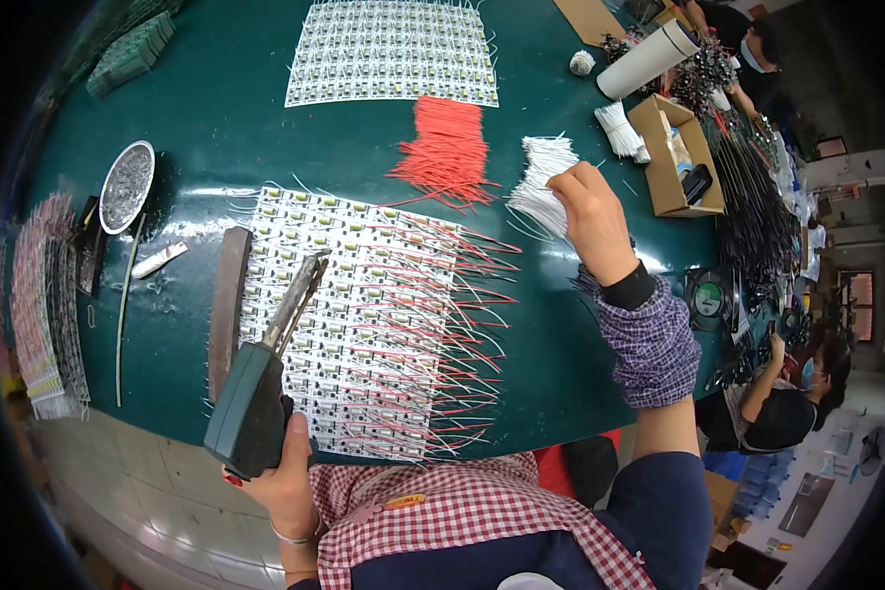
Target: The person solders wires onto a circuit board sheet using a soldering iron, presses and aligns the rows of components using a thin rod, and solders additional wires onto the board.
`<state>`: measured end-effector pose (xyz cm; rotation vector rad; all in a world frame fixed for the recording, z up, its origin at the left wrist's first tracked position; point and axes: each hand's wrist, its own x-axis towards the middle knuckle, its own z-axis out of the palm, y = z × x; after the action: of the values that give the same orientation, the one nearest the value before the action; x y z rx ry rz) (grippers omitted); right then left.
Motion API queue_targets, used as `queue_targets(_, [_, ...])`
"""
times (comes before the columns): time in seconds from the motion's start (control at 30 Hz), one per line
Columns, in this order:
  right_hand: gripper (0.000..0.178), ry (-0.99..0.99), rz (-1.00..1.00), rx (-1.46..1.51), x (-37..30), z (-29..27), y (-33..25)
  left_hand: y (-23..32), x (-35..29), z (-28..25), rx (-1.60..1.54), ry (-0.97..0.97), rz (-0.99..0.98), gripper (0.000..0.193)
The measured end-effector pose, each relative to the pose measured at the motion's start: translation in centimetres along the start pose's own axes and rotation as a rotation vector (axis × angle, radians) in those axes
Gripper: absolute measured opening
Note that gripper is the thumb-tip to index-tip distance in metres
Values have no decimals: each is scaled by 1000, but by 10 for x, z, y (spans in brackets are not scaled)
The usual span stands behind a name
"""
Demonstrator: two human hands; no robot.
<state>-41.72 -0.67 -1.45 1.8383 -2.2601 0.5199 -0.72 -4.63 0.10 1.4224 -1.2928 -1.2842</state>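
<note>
My left hand [283,474] grips a dark green soldering gun [258,393] by its handle at the table's near edge. Its metal tip [310,275] hovers over a panel of small white circuit boards [344,324] with red and white wires soldered along its right side. My right hand [592,218] reaches to the right of the panel and pinches white wires from a bundle of white wires [541,182]. A pile of red wires [447,147] lies just left of that bundle.
A second circuit board panel [391,54] lies at the far side of the green table [206,118]. A round metal dish [126,185], a brown bar [228,305], stacked strips [44,305], a cardboard box [674,157], a white tube [649,61], and other people at right [787,393].
</note>
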Motion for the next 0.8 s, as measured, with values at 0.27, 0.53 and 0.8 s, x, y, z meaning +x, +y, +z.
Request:
queue_targets(0.27, [19, -147, -107, -98, 13, -4, -3, -2, 11, 1, -6, -10, -19, 41])
queue_targets(0.53, [16, -266, -53, -158, 10, -1, 5, -10, 19, -2, 0, -9, 54, 38])
queue_targets(0.8, [15, -229, -163, -251, 25, -24, -31, -6, 18, -3, -4, 24, -26, 40])
